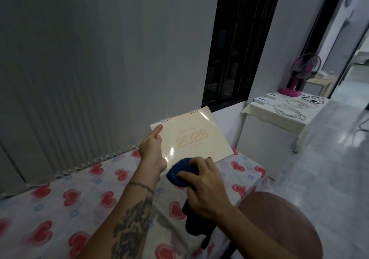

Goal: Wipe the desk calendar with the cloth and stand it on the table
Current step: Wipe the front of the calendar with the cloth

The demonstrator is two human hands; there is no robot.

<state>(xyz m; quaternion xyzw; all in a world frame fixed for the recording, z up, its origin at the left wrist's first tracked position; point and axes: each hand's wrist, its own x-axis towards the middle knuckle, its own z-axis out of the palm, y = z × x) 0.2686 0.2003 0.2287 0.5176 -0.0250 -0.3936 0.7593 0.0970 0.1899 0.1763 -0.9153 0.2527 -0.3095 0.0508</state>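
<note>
Two hands at work. Our left hand [152,152] grips the desk calendar [196,136] by its left edge, tilted in the air above the tabletop [60,198]. Our right hand [201,184] clutches the cloth [182,171] against its lower edge. We judge wiping underway, standing it not yet done. Containers: none that we can make out.
</note>
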